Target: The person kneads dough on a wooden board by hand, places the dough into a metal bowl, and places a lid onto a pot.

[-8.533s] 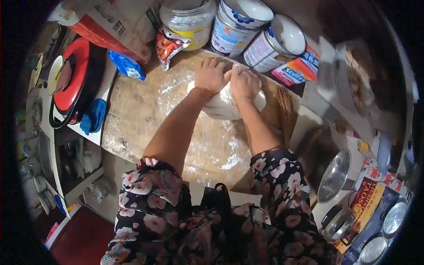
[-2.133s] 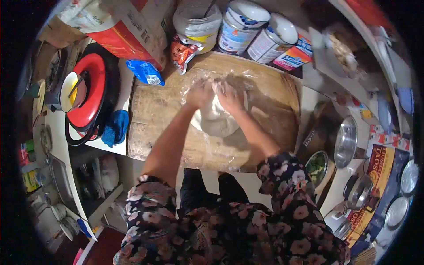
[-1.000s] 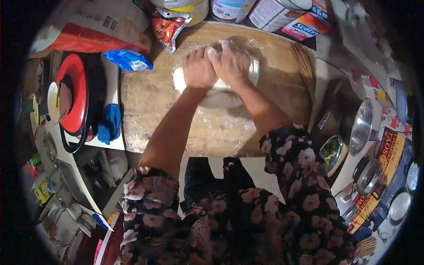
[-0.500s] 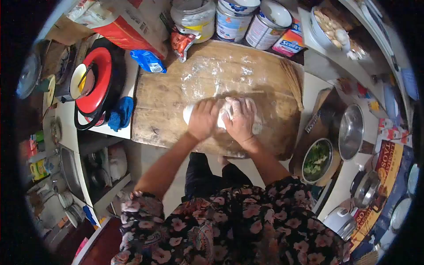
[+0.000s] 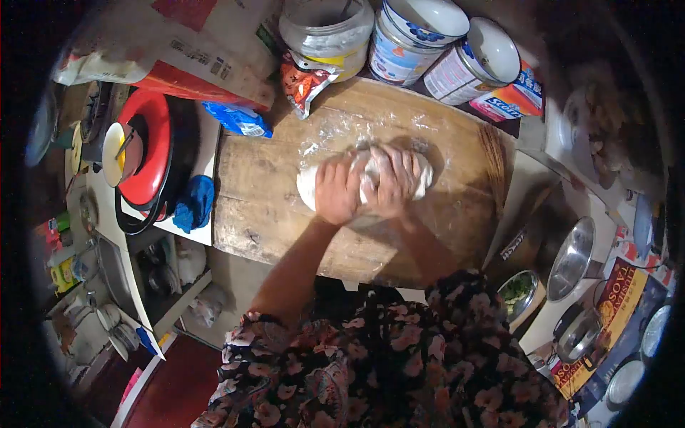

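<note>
Left hand (image 5: 340, 191) and right hand (image 5: 391, 180) press down, fingers curled over dough (image 5: 307, 187) at the middle of the wooden board (image 5: 260, 196); red foil packet (image 5: 305, 84) intrudes over its far edge, jar (image 5: 344, 58) and cans (image 5: 399, 63) crowd beyond, straw bundle (image 5: 492, 164) lies along its right side.

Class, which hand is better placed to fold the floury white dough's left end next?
Likely the left hand: it lies on the floury white dough beside that end; the right hand is farther away.
</note>
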Tool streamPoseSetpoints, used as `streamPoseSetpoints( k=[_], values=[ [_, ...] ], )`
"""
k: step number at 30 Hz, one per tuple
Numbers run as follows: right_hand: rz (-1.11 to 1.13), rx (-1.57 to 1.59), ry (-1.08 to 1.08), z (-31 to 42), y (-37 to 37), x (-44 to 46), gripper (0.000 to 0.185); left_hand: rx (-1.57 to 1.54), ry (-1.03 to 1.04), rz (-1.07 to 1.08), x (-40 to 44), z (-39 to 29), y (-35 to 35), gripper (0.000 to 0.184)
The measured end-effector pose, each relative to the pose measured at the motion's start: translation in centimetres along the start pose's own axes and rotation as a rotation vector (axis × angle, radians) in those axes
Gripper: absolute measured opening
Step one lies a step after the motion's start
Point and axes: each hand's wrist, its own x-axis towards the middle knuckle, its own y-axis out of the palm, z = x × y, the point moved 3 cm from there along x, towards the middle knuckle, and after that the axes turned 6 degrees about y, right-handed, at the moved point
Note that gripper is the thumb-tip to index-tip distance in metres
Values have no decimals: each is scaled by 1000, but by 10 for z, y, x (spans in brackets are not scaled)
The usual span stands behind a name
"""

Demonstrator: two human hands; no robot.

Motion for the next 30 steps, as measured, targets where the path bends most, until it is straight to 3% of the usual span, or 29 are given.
streamPoseSetpoints(
  k=[4, 6, 9, 10, 11, 12, 14, 15, 16, 20, 21, 25, 30],
  values=[
    [42, -200, 29, -11, 26, 47, 35, -45, -6, 32, 40, 33, 10, 89],
    [107, -262, 22, -24, 48, 63, 33, 16, -70, 173, 51, 47, 22, 98],
    [142, -245, -75, -39, 64, 54, 31, 16, -103, 110, 54, 43, 13, 101],
    [121, -170, -169, -25, 47, 54, 29, -62, -27, 288, 48, 47, 18, 101],
    [139, 31, -71, -18, 20, 42, 23, -133, 52, 458, 44, 50, 21, 102],
    [109, 132, -112, -11, 2, 29, 21, -124, 61, 440, 51, 47, 1, 102],
    [132, 234, -127, 7, -35, 2, 18, -507, 27, 838, 53, 31, -39, 98],
    [188, 233, -93, 20, -54, -14, 16, -243, 313, 607, 34, 33, -17, 107],
    [185, 235, -98, 27, -62, -28, 16, -238, 128, 721, 23, 8, -34, 102],
    [53, 62, 69, 34, -56, -57, 22, -79, 64, 393, -33, -44, -42, 78],
    [-11, 18, 132, 33, -49, -63, 28, 20, 141, 125, -50, -47, -27, 76],
    [-45, -5, 32, 28, -37, -95, 47, 38, 48, 75, -77, -58, -11, 59],
    [-95, -22, 1, 17, -24, -63, 48, 33, 46, 29, -58, -34, 2, 54]
  ],
)
